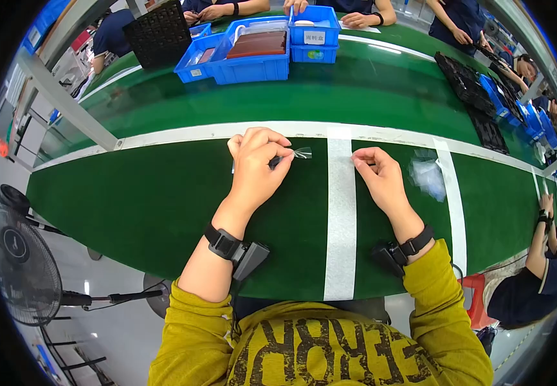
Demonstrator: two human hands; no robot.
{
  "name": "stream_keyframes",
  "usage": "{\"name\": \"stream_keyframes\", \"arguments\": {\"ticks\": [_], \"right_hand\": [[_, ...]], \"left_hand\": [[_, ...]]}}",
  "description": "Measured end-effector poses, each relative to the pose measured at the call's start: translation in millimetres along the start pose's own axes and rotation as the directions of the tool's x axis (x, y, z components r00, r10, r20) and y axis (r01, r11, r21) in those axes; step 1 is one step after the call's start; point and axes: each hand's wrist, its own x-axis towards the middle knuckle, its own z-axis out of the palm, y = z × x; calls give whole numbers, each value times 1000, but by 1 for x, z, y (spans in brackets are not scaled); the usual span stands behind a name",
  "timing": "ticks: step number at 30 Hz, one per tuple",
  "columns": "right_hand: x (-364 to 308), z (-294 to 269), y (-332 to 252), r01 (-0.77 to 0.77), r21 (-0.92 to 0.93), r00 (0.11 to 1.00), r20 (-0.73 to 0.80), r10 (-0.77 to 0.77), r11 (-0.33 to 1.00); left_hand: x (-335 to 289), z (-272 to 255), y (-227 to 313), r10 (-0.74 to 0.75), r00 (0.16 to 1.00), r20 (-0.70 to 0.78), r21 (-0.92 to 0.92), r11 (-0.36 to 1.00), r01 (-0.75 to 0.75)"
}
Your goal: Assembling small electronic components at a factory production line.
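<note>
My left hand [256, 164] is over the green mat, left of a broad white strip [340, 219]. Its thumb and forefinger pinch a small clear plastic film [303, 153] whose free end points right. A small dark piece [274, 162] shows between the same fingers; its kind is too small to make out. Just right of the white strip, my right hand [383, 179] has thumb and forefinger brought together. Whatever may be in that pinch is hidden. A loose pile of clear plastic films [427, 175] lies on the mat to the right of this hand.
Blue bins [251, 69] stand across the green table, one holding brown flat pieces [258, 44]. Black trays [464, 82] lie far right and another black tray [157, 33] leans far left. A grey post [66, 103] rises at left, near a fan [21, 264]. Co-workers sit around.
</note>
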Motion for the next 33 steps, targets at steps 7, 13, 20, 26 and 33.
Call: {"name": "stream_keyframes", "arguments": {"ticks": [7,13,20,26,33], "right_hand": [[-1,2,1,18,7,1000,-2,-18,1000],[0,2,0,-2,5,1000,5,2,1000],[0,2,2,12,3,1000,5,-12,1000],[0,0,0,-14,-13,999,38,14,1000],[0,0,1,-15,-18,999,41,16,1000]], "left_hand": [[-1,0,0,3,1000,-4,26,1000,-3],[-1,-1,2,23,999,24,68,997,-25],[-1,0,6,73,995,75,111,991,-81],[-1,0,9,47,994,95,97,994,-56],[-5,5,8,7,992,127,66,998,-15]]}}
